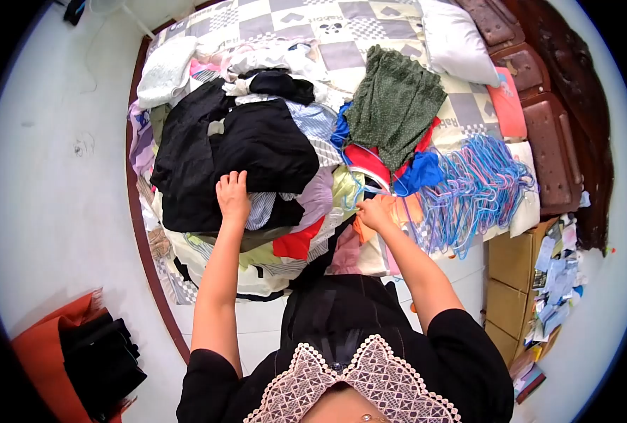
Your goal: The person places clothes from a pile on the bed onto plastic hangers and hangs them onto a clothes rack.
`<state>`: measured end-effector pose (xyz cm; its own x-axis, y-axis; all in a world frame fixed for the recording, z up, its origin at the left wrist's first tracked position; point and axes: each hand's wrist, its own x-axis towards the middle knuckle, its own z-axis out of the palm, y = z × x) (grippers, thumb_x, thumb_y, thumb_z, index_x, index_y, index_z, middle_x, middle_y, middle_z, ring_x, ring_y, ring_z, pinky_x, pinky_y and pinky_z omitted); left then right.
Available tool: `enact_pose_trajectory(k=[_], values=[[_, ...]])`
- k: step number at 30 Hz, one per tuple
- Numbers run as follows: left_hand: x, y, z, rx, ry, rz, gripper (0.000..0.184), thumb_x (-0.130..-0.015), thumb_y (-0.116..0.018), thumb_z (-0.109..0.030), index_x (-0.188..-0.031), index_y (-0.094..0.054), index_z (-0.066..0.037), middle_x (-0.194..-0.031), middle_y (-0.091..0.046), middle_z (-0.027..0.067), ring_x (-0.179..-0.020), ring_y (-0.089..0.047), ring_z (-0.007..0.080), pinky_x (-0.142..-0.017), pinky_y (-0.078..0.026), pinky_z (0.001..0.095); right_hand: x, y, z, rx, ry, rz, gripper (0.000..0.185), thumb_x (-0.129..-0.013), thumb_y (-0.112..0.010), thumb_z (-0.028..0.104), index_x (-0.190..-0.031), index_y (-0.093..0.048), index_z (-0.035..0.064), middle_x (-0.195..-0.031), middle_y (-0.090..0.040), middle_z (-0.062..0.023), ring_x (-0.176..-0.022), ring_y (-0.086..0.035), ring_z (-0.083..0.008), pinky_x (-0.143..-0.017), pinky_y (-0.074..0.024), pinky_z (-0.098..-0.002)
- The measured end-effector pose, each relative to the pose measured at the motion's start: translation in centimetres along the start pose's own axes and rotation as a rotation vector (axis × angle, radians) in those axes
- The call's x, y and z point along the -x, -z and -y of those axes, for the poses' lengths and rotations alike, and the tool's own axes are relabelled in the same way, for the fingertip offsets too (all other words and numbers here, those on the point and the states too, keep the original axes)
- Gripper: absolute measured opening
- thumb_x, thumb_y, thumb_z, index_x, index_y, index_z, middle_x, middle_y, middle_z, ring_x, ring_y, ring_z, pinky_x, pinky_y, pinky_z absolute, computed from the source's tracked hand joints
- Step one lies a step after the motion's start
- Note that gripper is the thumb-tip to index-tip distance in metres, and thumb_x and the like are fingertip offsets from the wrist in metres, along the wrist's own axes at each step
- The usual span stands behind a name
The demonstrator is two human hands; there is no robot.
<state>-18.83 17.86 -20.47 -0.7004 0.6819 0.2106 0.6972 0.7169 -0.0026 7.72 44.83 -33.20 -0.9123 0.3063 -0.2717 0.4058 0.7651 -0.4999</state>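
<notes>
Patterned bed (278,29): clothes heap (317,199) left, apparently mostly unhung; bare hangers (479,187) bunched right, green garment (394,102) between. My left hand (234,196) lies unclenched on black garment (268,144); whether my right hand (375,212) grips, I cannot tell.

Two hands (233,197), one bed (275,27), one dotted green garment (396,106), dozens of hangers (472,187), clothes (268,144) beyond counting

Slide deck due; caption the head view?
Left hand on black garment, right hand between clothes pile and heaped clothes hangers, on a bed.
</notes>
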Motion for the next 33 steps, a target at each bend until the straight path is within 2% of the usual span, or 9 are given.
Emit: enact_pose_trajectory(k=[5,10,13,15,17,21,25,27,33], values=[[-2.2,1.7,-0.6,-0.014,0.030,0.267,0.028,-0.069,-0.061,-0.007,-0.097,-0.058,-0.009,-0.103,-0.059,0.0089,-0.105,-0.053,0.0292,-0.077,-0.046,0.0388,2.6,-1.0,3.5,-0.363,-0.117,-0.022,0.026,-0.079,-0.057,0.021,-0.098,-0.066,0.0047,-0.095,-0.065,-0.0177,-0.090,-0.062,-0.0316,-0.081,-0.0481,-0.0384],[-2.5,7.6,-5.6,0.513,0.101,0.242,0.023,-0.083,-0.061,-0.023,-0.091,-0.057,-0.001,-0.076,-0.062,0.0181,-0.076,-0.060,0.0379,-0.065,-0.046,0.0421,3.7,0.0,8.3,-0.583,-0.120,0.003,0.030,-0.084,-0.056,0.026,-0.102,-0.065,0.0040,-0.089,-0.067,-0.0139,-0.087,-0.064,-0.0260,-0.076,-0.0499,-0.0351],[-0.7,13.1,-10.1,0.850,0.137,0.348,0.032,-0.085,-0.060,-0.026,-0.094,-0.058,0.005,-0.077,-0.063,0.0206,-0.074,-0.060,0.0392,-0.064,-0.047,0.0364,3.6,1.7,10.9,-1.250,-0.233,0.172,0.055,-0.091,-0.046,0.046,-0.132,-0.042,0.0089,-0.108,-0.062,-0.0109,-0.093,-0.061,-0.0211,-0.075,-0.0505,-0.0347],[2.6,13.8,-12.3,1.201,0.120,0.457,0.043,-0.086,-0.060,-0.022,-0.105,-0.052,0.016,-0.088,-0.064,0.0229,-0.083,-0.062,0.0213,-0.076,-0.047,0.0328,4.4,6.1,13.6,-1.773,-0.309,0.197,0.073,-0.088,-0.044,0.056,-0.143,-0.018,0.0158,-0.121,-0.053,-0.0121,-0.105,-0.053,-0.0262,-0.080,-0.0491,-0.0422],[6.0,14.5,-14.3,1.399,0.153,0.747,0.049,-0.085,-0.062,-0.022,-0.117,-0.049,0.013,-0.104,-0.062,0.0140,-0.097,-0.056,0.0183,-0.088,-0.043,0.0311,4.2,6.8,13.6,-2.103,-0.179,0.155,0.070,-0.088,-0.046,0.054,-0.140,-0.027,0.0111,-0.119,-0.054,-0.0114,-0.103,-0.054,-0.0244,-0.083,-0.0484,-0.0401],[7.5,17.5,-18.4,1.673,0.197,1.138,0.047,-0.089,-0.059,-0.025,-0.118,-0.049,0.010,-0.105,-0.059,0.0063,-0.098,-0.052,0.0115,-0.088,-0.041,0.0259,4.5,8.4,11.0,-1.970,-0.252,-0.082,0.055,-0.089,-0.052,0.042,-0.124,-0.048,-0.0008,-0.111,-0.058,-0.0094,-0.097,-0.058,-0.0195,-0.083,-0.0469,-0.0299],[8.0,16.6,-19.0,1.622,0.331,0.978,0.039,-0.089,-0.058,-0.023,-0.114,-0.054,0.008,-0.101,-0.061,0.0042,-0.089,-0.054,0.0090,-0.081,-0.044,0.0239,6.8,7.3,4.6,-1.704,-0.275,-0.142,0.046,-0.087,-0.057,0.036,-0.118,-0.053,0.0011,-0.097,-0.063,-0.0088,-0.086,-0.062,-0.0192,-0.077,-0.0490,-0.0289],[7.1,17.8,-19.8,1.631,0.404,0.895,0.033,-0.090,-0.056,-0.019,-0.110,-0.057,0.007,-0.100,-0.062,0.0054,-0.087,-0.057,0.0105,-0.080,-0.045,0.0246,8.4,6.4,-0.9,-1.333,-0.531,0.149,0.038,-0.086,-0.059,0.034,-0.109,-0.059,0.0035,-0.084,-0.066,-0.0071,-0.070,-0.062,-0.0184,-0.067,-0.0502,-0.0300],[7.4,18.8,-22.8,1.502,0.515,0.807,0.033,-0.088,-0.059,-0.024,-0.105,-0.059,0.005,-0.093,-0.063,0.0048,-0.081,-0.058,0.0103,-0.074,-0.046,0.0243,11.2,-2.7,-17.8,-0.543,-0.912,-0.533,0.023,-0.077,-0.059,0.024,-0.087,-0.069,0.0048,-0.083,-0.067,-0.0160,-0.079,-0.065,-0.0308,-0.070,-0.0487,-0.0385]])
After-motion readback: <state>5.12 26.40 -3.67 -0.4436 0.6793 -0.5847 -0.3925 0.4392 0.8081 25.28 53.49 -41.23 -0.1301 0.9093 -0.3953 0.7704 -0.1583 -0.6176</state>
